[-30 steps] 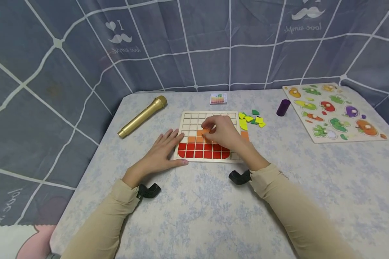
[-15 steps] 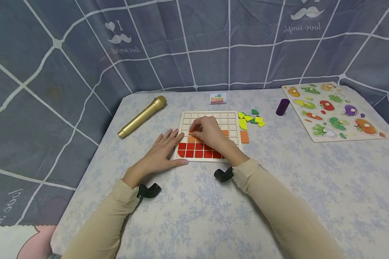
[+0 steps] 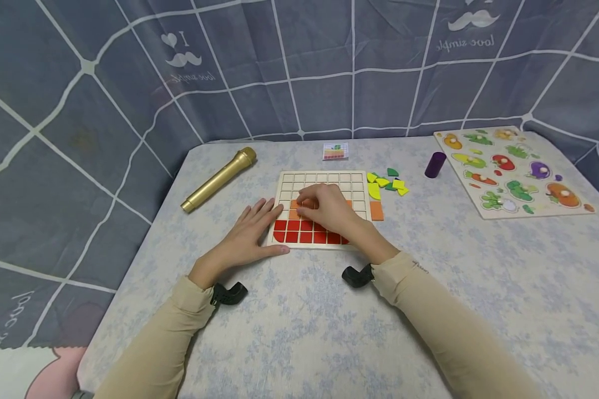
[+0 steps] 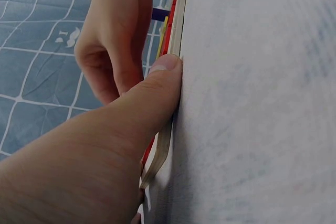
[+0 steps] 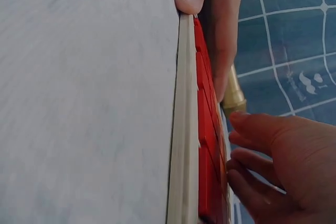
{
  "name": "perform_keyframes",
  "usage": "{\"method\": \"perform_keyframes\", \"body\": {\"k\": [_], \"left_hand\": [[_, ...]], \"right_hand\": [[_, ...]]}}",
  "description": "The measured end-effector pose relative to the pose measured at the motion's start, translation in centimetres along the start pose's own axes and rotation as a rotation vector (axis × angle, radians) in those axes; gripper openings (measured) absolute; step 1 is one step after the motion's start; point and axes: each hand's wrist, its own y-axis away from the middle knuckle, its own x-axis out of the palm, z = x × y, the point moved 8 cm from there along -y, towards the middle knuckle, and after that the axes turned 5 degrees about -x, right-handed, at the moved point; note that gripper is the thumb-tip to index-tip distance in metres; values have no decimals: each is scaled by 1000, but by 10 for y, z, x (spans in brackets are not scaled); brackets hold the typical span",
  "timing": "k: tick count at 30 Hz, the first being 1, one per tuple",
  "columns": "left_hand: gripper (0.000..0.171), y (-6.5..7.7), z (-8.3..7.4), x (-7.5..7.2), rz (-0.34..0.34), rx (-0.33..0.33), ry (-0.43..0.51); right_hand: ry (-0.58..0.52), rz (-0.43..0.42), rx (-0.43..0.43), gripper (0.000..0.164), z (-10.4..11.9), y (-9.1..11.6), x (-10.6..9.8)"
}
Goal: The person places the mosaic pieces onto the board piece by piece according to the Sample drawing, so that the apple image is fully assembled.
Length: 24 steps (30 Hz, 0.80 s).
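Note:
A wooden grid board (image 3: 285,194) lies in front of me, its two nearest rows filled with red tiles (image 3: 299,231). Behind these sit orange tiles (image 3: 294,214), partly covered by my right hand (image 3: 331,208). The thumb and fingers of that hand are apart just over the orange row, with nothing visible between them; the right wrist view shows the same loosely bent fingers (image 5: 247,156). My left hand (image 3: 249,235) rests at the board's left side, fingers spread along the rim. In the left wrist view its thumb (image 4: 157,80) presses the front edge.
An orange piece (image 3: 376,211) and several yellow tiles (image 3: 374,191) and green tiles (image 3: 392,172) lie right of the board. A small pattern card (image 3: 335,151) is behind it. Around stand a gold microphone (image 3: 219,180), a purple cylinder (image 3: 435,165) and a vegetable puzzle (image 3: 516,174).
My right hand carried an orange tile leftward over the board; that tile now lies at the left of the orange rows and the fingers have parted. The left hand has stayed put.

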Motion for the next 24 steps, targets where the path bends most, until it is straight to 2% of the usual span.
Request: {"method": "perform_keyframes", "body": {"k": [9,18,24], "left_hand": [[101,0,1,1,-3,0,-9],[99,0,1,1,-15,16,-10],[99,0,-1,1,-7,15,-2]], "right_hand": [[-43,-63,30,24,-19,29,-36],[-15,-102,98,23,-44,58,-75],[0,-116,180,24,-62,79,-90]]}}
